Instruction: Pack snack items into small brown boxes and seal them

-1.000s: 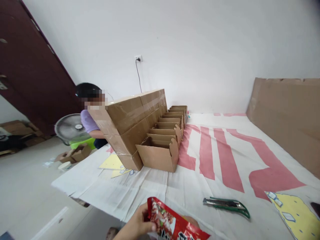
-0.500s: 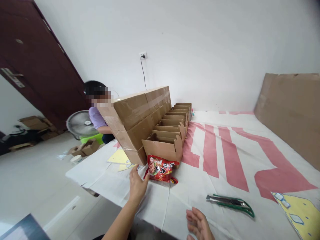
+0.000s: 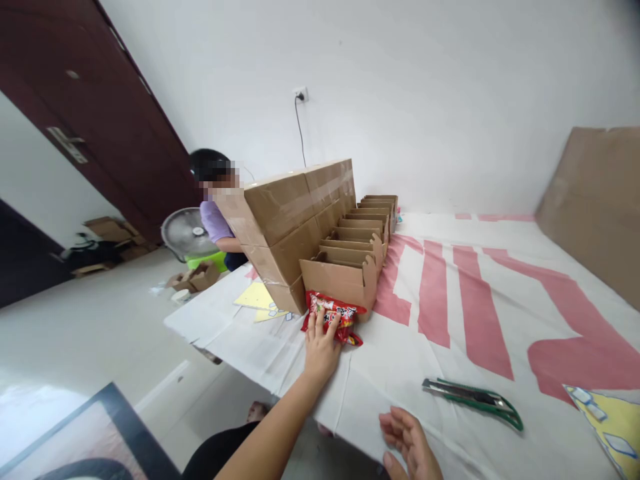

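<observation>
Red plastic snack packets (image 3: 345,311), shiny and printed with white and black characters, lie stacked on the table against the front of the nearest open cardboard box (image 3: 333,280). My left hand (image 3: 323,347) rests on top of them, its fingers spread over the upper packet and hiding part of the print. Low in the view, my right hand (image 3: 407,437) hovers at the table's front edge with loosely bent fingers apart and nothing in them. A green utility knife (image 3: 475,400) lies to the right of that hand.
Several open boxes run in a row toward the wall, beside a wall of stacked closed cartons (image 3: 280,233). Behind the cartons is a person in a purple sleeve (image 3: 216,223), near a fan (image 3: 187,233). A large cardboard sheet (image 3: 595,207) stands at the right.
My left hand has moved from beside the red packets onto the top of them. The view has swung slightly left. My right hand stays near the table's front edge.
</observation>
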### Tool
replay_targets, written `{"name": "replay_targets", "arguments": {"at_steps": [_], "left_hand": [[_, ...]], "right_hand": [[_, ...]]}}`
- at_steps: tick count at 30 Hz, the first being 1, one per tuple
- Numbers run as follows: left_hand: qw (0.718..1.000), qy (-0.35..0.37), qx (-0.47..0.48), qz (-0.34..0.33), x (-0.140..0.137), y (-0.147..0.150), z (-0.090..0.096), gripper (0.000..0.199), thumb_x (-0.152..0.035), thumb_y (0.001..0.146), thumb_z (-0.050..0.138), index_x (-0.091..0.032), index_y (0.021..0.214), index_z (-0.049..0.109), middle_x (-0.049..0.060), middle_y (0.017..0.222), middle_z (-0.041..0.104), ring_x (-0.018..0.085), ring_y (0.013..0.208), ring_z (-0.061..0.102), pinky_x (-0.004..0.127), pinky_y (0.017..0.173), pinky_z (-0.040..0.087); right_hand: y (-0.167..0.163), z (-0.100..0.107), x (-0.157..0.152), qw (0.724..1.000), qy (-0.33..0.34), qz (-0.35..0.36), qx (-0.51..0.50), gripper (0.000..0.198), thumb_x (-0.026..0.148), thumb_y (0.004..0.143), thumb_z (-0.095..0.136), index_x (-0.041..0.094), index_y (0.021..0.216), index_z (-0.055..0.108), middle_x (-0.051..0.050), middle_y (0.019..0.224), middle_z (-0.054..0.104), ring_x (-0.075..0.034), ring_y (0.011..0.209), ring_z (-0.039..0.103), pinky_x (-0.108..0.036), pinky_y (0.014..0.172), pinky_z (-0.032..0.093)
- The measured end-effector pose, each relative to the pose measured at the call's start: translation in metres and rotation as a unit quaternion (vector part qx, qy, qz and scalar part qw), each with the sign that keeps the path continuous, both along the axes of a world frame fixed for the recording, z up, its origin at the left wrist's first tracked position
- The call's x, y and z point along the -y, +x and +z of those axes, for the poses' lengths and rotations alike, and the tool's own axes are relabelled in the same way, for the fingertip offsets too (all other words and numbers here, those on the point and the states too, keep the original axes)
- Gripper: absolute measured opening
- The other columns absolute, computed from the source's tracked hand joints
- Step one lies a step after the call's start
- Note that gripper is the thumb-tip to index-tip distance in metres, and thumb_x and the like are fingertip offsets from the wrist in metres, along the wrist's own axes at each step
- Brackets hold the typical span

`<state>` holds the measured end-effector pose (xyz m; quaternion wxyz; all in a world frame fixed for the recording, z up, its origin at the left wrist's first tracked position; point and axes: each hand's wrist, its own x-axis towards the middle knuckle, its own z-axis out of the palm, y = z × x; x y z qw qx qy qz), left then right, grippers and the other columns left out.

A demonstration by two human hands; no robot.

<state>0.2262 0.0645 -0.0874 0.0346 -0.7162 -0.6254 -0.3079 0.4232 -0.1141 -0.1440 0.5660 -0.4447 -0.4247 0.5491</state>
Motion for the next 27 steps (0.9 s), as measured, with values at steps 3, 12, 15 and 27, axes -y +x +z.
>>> {"name": "replay_targets", "arguments": {"at_steps": [3, 12, 15, 27], "left_hand": [[1.000, 0.005, 0.007, 0.006, -0.005, -0.004, -0.001, 0.059, -0.015, 0.078, 0.060, -0.027, 0.136, 0.054, 0.006, 0.157, 0.026, 0.036, 0.147, 0.013, 0.056, 0.115, 0.025], [1.000, -0.009, -0.013, 0.022, 0.002, -0.001, 0.005, 0.065, -0.019, 0.074, 0.063, -0.027, 0.137, 0.051, 0.008, 0.157, 0.027, 0.037, 0.145, 0.017, 0.057, 0.113, 0.025], [1.000, -0.001, -0.017, 0.012, 0.001, -0.002, 0.004, 0.065, -0.019, 0.075, 0.064, -0.027, 0.138, 0.050, 0.008, 0.157, 0.025, 0.036, 0.146, 0.014, 0.055, 0.115, 0.024], [0.999, 0.023, -0.028, -0.015, -0.003, -0.005, -0.003, 0.065, -0.021, 0.076, 0.063, -0.022, 0.140, 0.046, 0.008, 0.160, 0.018, 0.036, 0.147, 0.009, 0.051, 0.119, 0.018]], "right_hand": [[-0.002, -0.007, 0.001, 1.000, 0.017, -0.007, 0.009, 0.061, 0.060, 0.079, 0.063, 0.022, 0.124, 0.047, -0.019, 0.121, 0.064, -0.027, 0.115, 0.061, -0.043, 0.098, 0.048], [0.002, 0.015, 0.010, 0.971, 0.099, 0.027, 0.214, 0.030, 0.035, 0.082, 0.061, 0.024, 0.110, 0.061, -0.010, 0.108, 0.068, -0.024, 0.103, 0.064, -0.035, 0.092, 0.051], [0.004, 0.026, 0.009, 0.945, 0.175, 0.069, 0.266, 0.025, 0.024, 0.081, 0.058, 0.025, 0.106, 0.062, -0.007, 0.100, 0.068, -0.022, 0.096, 0.064, -0.032, 0.085, 0.052], [0.004, 0.052, 0.012, 0.880, 0.274, 0.116, 0.370, 0.022, 0.021, 0.083, 0.054, 0.021, 0.104, 0.058, -0.007, 0.097, 0.067, -0.023, 0.091, 0.059, -0.037, 0.081, 0.049]]}}
